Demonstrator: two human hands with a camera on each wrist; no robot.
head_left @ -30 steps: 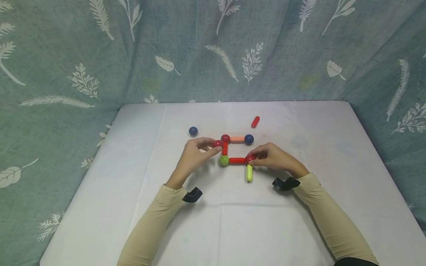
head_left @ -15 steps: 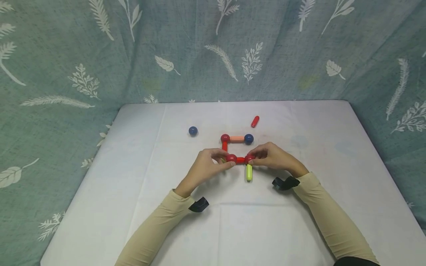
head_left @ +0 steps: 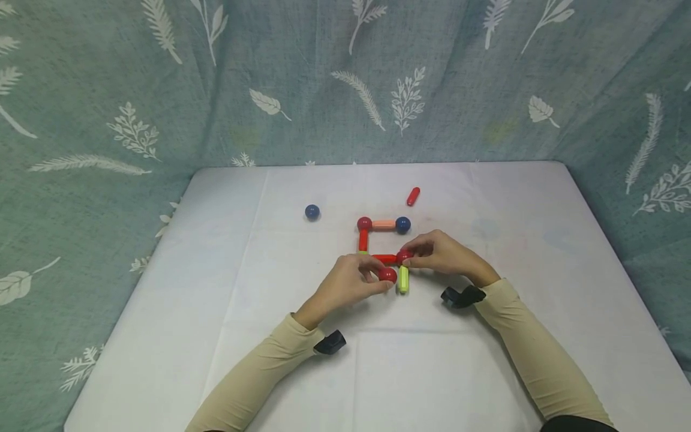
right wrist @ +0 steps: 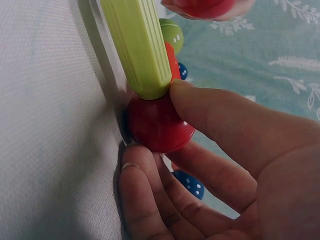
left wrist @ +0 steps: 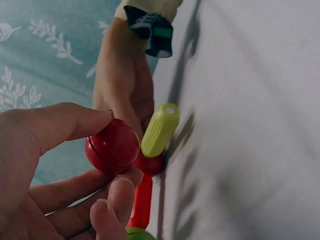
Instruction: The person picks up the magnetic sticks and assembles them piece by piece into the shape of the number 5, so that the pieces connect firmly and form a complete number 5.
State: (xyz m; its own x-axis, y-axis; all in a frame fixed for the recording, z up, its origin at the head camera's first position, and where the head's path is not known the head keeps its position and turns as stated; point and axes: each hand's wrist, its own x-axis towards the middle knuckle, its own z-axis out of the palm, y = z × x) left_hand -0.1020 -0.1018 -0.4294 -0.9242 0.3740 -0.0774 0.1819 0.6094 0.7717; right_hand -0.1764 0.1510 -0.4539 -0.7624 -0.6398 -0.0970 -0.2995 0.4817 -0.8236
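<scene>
My left hand (head_left: 353, 281) pinches a loose red ball (left wrist: 114, 146) between thumb and fingers, just left of a yellow-green stick (head_left: 403, 279). My right hand (head_left: 445, 258) grips another red ball (right wrist: 159, 122), which joins that stick to a red stick (head_left: 384, 259). The red stick runs left to a green ball (right wrist: 172, 36), mostly covered by my left hand in the head view. From there a second red stick (head_left: 363, 240) leads back to a red ball (head_left: 364, 224), then an orange stick (head_left: 384, 225) ends at a blue ball (head_left: 402, 225).
A separate blue ball (head_left: 312, 212) lies at the back left of the white-covered table (head_left: 453, 372). One loose red stick (head_left: 413, 196) lies farther back on the right. Behind the table hangs a leaf-patterned green cloth (head_left: 302, 72).
My left hand has carried its red ball right and toward me, from beside the back red ball, past the green ball, to near the yellow-green stick's free end. The right hand stays in place.
</scene>
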